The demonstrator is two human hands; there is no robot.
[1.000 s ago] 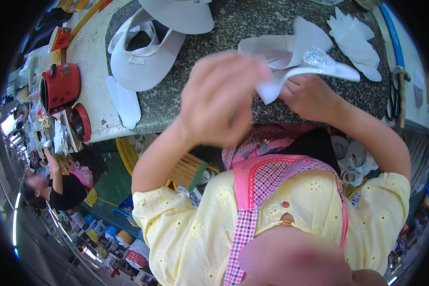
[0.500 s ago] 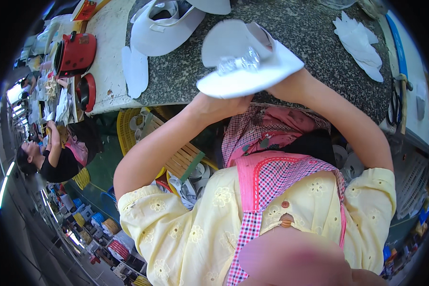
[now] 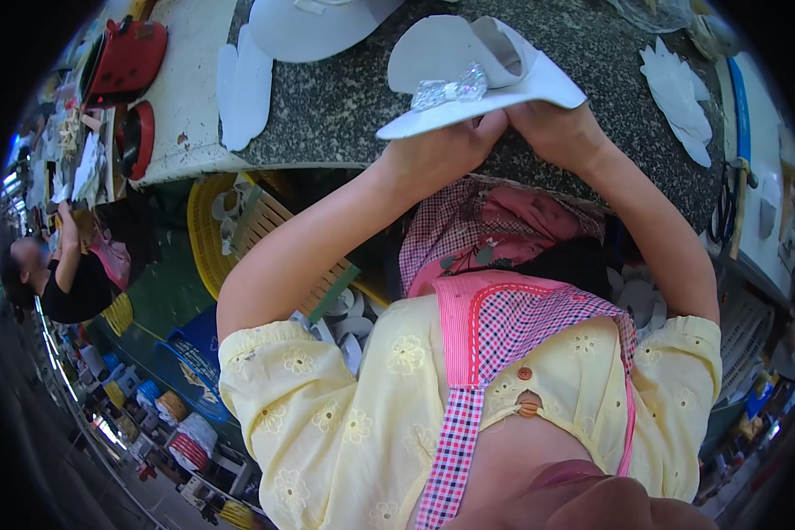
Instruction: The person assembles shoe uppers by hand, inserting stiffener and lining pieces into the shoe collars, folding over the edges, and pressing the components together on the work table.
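Observation:
A white hat-shaped piece (image 3: 455,53) with a curled upper part and a wide, flared brim is raised above the near part of the dark speckled tabletop. A glittery silver bow (image 3: 451,87) sits on its front. Beneath the brim, my left hand (image 3: 442,146) grips the left part of the near edge. My right hand (image 3: 558,132) holds the same edge further right, its fingers partly hidden under the piece. Both hands are closed and nearly touch in the middle.
Similar white piece (image 3: 314,31) lies at the far left of the speckled tabletop (image 3: 344,115), near flat white elongated pieces (image 3: 246,88). White cut sheets (image 3: 677,102) lie right, near scissors (image 3: 727,208). Below left stands a yellow basket (image 3: 205,238); another person (image 3: 71,274) works beyond.
The white piece has tilted and shifted slightly up and right, and its bow is now sharp. My hands have come closer together under its edge. The whole view has shifted a little.

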